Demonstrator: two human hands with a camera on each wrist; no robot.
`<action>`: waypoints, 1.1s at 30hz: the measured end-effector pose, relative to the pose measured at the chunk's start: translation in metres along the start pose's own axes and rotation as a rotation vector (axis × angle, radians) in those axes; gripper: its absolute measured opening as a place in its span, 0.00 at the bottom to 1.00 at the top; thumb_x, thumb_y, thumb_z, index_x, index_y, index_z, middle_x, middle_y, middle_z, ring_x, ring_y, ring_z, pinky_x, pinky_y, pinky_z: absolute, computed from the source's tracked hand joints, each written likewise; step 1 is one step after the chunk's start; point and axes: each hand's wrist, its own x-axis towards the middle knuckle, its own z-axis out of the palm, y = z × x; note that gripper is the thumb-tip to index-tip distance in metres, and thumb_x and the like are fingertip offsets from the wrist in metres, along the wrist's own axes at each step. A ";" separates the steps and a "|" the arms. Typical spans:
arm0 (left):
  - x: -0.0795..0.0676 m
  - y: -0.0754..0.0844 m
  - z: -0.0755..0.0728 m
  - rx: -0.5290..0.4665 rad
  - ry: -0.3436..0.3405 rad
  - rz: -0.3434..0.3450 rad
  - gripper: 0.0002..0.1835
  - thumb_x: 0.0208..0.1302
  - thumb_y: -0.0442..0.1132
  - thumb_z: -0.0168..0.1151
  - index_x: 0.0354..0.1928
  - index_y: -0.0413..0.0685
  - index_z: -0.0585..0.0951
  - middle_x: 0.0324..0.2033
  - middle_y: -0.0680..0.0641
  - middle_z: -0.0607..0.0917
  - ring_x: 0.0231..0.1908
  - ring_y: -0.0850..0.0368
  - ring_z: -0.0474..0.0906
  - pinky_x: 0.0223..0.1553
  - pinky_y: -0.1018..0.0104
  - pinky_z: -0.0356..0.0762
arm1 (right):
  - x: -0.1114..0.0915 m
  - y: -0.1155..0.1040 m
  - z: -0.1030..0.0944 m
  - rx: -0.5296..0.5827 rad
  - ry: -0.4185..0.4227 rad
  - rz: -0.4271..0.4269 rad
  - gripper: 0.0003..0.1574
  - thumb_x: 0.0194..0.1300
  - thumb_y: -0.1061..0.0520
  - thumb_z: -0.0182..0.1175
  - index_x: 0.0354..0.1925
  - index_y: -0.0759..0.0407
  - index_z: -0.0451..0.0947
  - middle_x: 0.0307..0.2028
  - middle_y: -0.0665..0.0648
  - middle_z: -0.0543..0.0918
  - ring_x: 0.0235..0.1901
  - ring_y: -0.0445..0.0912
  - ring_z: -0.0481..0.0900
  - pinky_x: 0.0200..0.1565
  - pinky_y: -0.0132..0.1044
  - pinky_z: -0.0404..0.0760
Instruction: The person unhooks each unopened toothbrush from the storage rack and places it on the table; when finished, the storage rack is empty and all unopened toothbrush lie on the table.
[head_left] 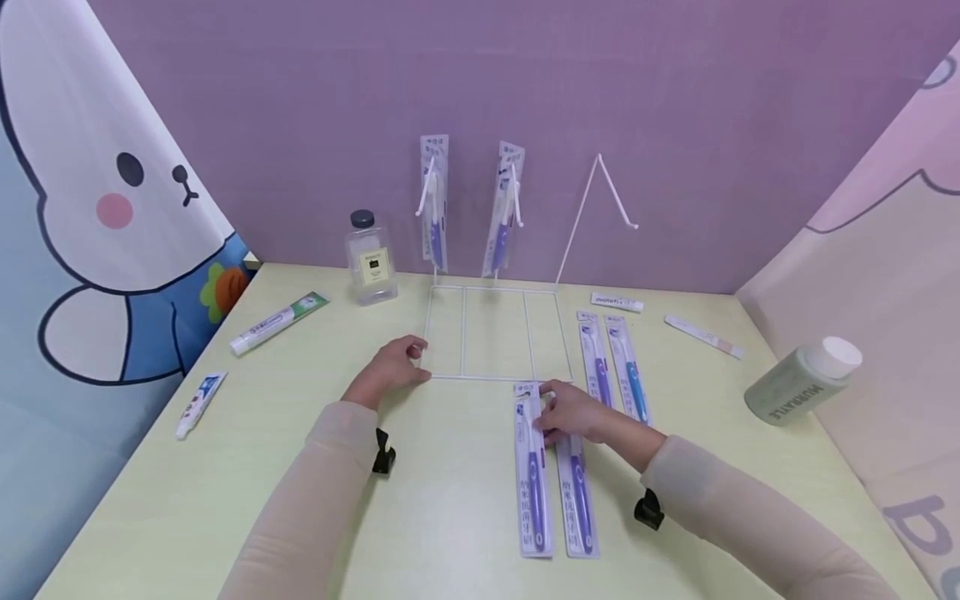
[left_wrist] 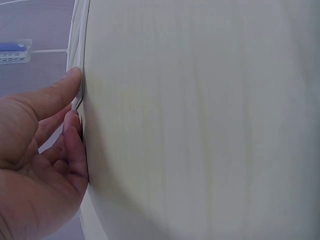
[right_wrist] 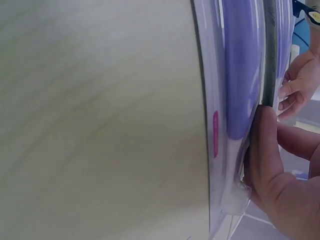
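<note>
Left hand: fingers clamped on wire rack, apparently to steady it. Right hand: fingers pinching 1 toothbrush pack.

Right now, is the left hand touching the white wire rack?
Touching. In the left wrist view, the thumb of the left hand meets the edge of the white wire rack.

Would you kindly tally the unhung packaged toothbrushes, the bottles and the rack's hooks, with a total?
Unhung packaged toothbrushes: 4
Bottles: 2
Rack hooks: 3
Total: 9
</note>
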 end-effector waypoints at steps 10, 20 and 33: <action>-0.002 0.002 -0.003 -0.007 -0.006 -0.005 0.30 0.50 0.34 0.67 0.57 0.42 0.69 0.46 0.44 0.73 0.45 0.48 0.69 0.52 0.55 0.64 | -0.001 -0.016 -0.012 -0.254 0.019 -0.004 0.38 0.53 0.67 0.61 0.60 0.72 0.57 0.26 0.60 0.78 0.21 0.50 0.79 0.26 0.38 0.80; -0.001 -0.001 0.000 -0.020 -0.011 -0.007 0.29 0.51 0.34 0.67 0.56 0.43 0.70 0.46 0.45 0.72 0.45 0.49 0.68 0.51 0.56 0.64 | 0.015 -0.070 -0.044 -0.235 0.099 -0.135 0.37 0.56 0.61 0.62 0.61 0.64 0.59 0.36 0.63 0.78 0.29 0.52 0.79 0.34 0.41 0.80; -0.003 0.000 0.002 -0.034 0.012 -0.005 0.29 0.49 0.33 0.68 0.56 0.42 0.70 0.43 0.45 0.73 0.41 0.51 0.70 0.48 0.57 0.67 | 0.082 -0.160 -0.075 -0.001 0.640 -0.555 0.29 0.54 0.65 0.62 0.54 0.63 0.66 0.41 0.59 0.74 0.40 0.48 0.72 0.42 0.35 0.74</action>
